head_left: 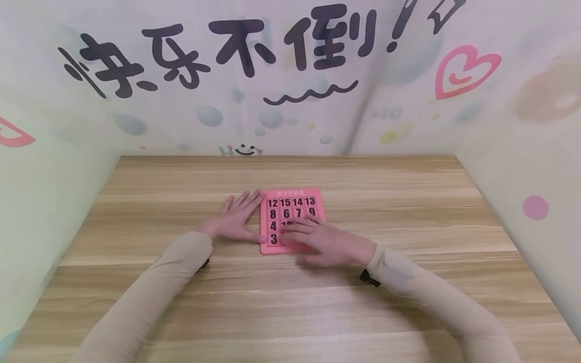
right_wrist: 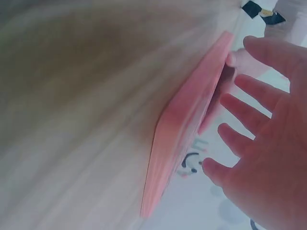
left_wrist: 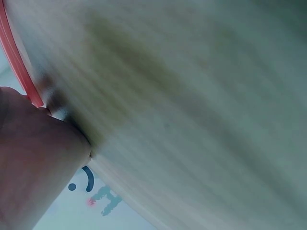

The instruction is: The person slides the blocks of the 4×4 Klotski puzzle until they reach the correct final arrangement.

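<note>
A pink sliding number puzzle [head_left: 263, 248] lies flat on the wooden table, with black numbers on its square tiles. Along its left side is my left hand [head_left: 233, 222], fingers spread, the fingertips near the upper left corner and the thumb at the lower left edge. My right hand [head_left: 329, 244] reaches over the lower right part of the puzzle and hides several tiles there. In the right wrist view its fingers [right_wrist: 249, 112] are spread and loosely bent above the puzzle's face, gripping nothing. The left wrist view catches only a strip of the puzzle's edge [left_wrist: 21, 62] beside the hand.
The wooden table [head_left: 290, 307] surrounds the puzzle on all sides. Behind it stands a white printed backdrop [head_left: 299, 126] with large black characters, and similar panels close off the left and right sides.
</note>
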The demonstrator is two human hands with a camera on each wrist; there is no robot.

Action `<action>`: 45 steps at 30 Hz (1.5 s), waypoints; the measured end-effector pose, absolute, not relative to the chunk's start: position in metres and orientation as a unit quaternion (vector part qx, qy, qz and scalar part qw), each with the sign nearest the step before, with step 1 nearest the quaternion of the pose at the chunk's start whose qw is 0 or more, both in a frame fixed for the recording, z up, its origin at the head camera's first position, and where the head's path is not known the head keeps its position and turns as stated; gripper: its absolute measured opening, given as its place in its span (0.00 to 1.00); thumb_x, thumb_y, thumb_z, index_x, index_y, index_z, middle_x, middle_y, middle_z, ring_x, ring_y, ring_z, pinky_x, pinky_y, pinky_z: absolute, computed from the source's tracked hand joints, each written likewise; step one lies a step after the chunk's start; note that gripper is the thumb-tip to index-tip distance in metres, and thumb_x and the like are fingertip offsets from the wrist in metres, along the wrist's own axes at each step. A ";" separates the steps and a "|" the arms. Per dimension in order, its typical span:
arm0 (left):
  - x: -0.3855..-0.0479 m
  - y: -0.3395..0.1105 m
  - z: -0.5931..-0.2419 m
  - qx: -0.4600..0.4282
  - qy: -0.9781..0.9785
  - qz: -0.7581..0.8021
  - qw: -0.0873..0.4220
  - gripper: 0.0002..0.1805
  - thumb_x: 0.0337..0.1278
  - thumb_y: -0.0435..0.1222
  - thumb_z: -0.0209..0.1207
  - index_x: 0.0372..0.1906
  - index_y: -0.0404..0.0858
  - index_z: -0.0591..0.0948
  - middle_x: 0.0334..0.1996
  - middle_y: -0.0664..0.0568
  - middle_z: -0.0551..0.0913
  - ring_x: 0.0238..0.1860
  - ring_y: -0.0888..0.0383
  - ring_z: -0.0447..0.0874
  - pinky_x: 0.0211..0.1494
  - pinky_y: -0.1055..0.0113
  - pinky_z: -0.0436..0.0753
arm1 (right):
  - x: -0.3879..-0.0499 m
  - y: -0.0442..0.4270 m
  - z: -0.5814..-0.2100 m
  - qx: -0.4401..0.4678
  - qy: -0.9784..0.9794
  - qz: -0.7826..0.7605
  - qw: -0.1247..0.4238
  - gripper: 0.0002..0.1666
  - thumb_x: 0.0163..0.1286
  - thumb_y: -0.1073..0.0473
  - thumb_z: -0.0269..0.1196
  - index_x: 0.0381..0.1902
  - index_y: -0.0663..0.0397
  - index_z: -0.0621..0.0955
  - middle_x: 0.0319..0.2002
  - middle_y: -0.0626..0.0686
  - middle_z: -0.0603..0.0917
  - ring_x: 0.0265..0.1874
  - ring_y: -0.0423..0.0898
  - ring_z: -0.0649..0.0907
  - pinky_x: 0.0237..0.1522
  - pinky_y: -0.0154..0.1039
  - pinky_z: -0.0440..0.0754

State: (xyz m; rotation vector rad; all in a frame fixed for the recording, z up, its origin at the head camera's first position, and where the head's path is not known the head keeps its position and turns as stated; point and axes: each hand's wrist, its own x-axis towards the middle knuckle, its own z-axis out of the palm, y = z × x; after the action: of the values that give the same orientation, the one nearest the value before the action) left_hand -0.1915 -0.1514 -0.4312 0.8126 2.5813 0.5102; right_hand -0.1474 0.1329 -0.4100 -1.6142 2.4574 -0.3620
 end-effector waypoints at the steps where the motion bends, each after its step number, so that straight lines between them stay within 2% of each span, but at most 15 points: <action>1: -0.191 -0.151 -0.431 0.289 0.920 0.181 0.193 0.64 0.47 0.64 0.63 0.77 0.39 0.39 0.77 0.45 0.32 0.75 0.44 0.26 0.70 0.42 0.26 | -0.148 0.135 -0.409 -0.540 0.827 -0.127 0.091 0.35 0.71 0.49 0.57 0.71 0.57 0.66 0.71 0.56 0.65 0.71 0.58 0.57 0.71 0.57 0.49; 8: -0.190 -0.151 -0.431 0.289 0.919 0.185 0.192 0.65 0.47 0.64 0.63 0.77 0.39 0.39 0.76 0.45 0.32 0.75 0.44 0.26 0.70 0.42 0.26 | -0.150 0.153 -0.409 -0.537 0.829 -0.133 0.076 0.30 0.69 0.55 0.60 0.66 0.57 0.71 0.67 0.58 0.70 0.69 0.60 0.62 0.69 0.61 0.52; 14: -0.190 -0.150 -0.428 0.287 0.918 0.191 0.194 0.64 0.47 0.63 0.64 0.77 0.39 0.39 0.76 0.45 0.33 0.75 0.44 0.26 0.70 0.42 0.25 | -0.149 0.164 -0.411 -0.541 0.826 -0.143 0.066 0.29 0.68 0.54 0.61 0.64 0.59 0.73 0.66 0.57 0.72 0.68 0.61 0.63 0.67 0.64 0.53; 24: -0.191 -0.151 -0.429 0.288 0.919 0.189 0.190 0.64 0.48 0.64 0.63 0.77 0.39 0.39 0.76 0.45 0.32 0.74 0.44 0.26 0.70 0.43 0.25 | -0.142 0.176 -0.415 -0.540 0.830 -0.130 0.051 0.30 0.68 0.53 0.61 0.64 0.62 0.73 0.64 0.59 0.73 0.66 0.59 0.68 0.66 0.61 0.58; 36: -0.191 -0.150 -0.429 0.285 0.921 0.182 0.194 0.65 0.47 0.64 0.63 0.77 0.40 0.38 0.76 0.45 0.32 0.75 0.45 0.26 0.69 0.42 0.25 | -0.138 0.170 -0.420 -0.531 0.833 -0.146 0.057 0.32 0.68 0.53 0.61 0.66 0.61 0.71 0.66 0.58 0.71 0.68 0.59 0.64 0.68 0.61 0.55; 45: -0.192 -0.150 -0.431 0.284 0.921 0.181 0.197 0.65 0.46 0.65 0.63 0.77 0.41 0.38 0.77 0.46 0.31 0.75 0.45 0.25 0.70 0.43 0.25 | -0.135 0.153 -0.417 -0.520 0.836 -0.144 0.099 0.36 0.68 0.51 0.60 0.69 0.61 0.67 0.70 0.59 0.66 0.71 0.60 0.58 0.69 0.59 0.52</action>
State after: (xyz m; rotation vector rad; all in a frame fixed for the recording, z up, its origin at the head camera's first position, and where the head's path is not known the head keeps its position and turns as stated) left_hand -0.1920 -0.1503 -0.4313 0.7942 2.5791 0.5063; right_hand -0.1345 0.1530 -0.4170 -1.5380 2.4733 -0.4270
